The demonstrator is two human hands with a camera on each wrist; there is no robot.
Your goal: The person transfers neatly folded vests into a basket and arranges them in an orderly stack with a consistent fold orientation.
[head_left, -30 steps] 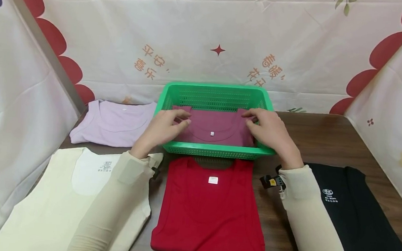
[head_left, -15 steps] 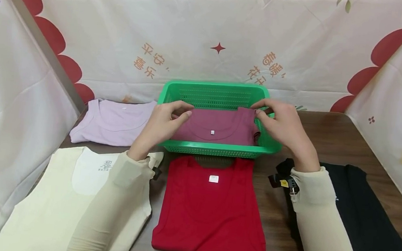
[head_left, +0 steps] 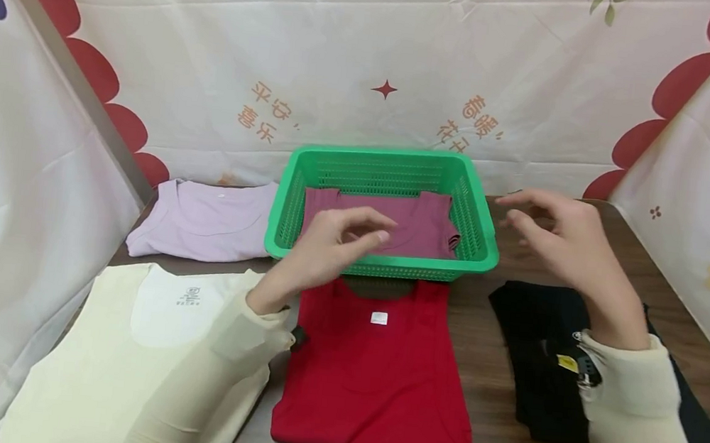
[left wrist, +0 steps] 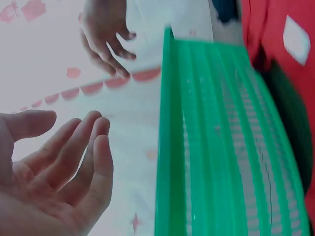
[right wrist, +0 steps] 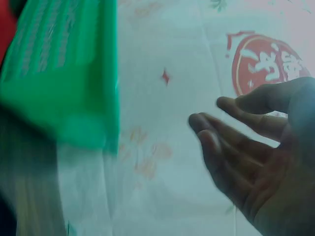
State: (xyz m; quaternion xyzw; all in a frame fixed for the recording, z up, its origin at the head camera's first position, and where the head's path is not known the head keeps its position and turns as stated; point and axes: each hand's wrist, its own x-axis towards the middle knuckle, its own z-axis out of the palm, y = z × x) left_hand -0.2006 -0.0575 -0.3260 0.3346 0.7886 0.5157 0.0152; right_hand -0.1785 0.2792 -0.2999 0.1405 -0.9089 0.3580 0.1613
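A folded maroon top [head_left: 415, 226] lies inside the green plastic basket [head_left: 477, 219] at the back middle of the table. My left hand [head_left: 333, 244] hovers over the basket's front rim, fingers relaxed and holding nothing; its palm [left wrist: 54, 167] shows empty in the left wrist view beside the basket wall [left wrist: 221, 147]. My right hand [head_left: 562, 234] is raised to the right of the basket, fingers spread, empty; the right wrist view shows its open palm [right wrist: 256, 152] and the blurred basket [right wrist: 64, 69]. A folded red top [head_left: 375, 373] lies just in front of the basket.
A lilac top [head_left: 207, 221] lies left of the basket, a cream top [head_left: 117, 355] at the front left, a black top [head_left: 547, 361] at the right under my right forearm. Printed cloth walls close in the brown table [head_left: 500, 442] on three sides.
Both hands let go of the maroon top and drew out of the basket. The left pulled back toward the front rim; the right swung away to the right. The top stays in the basket.
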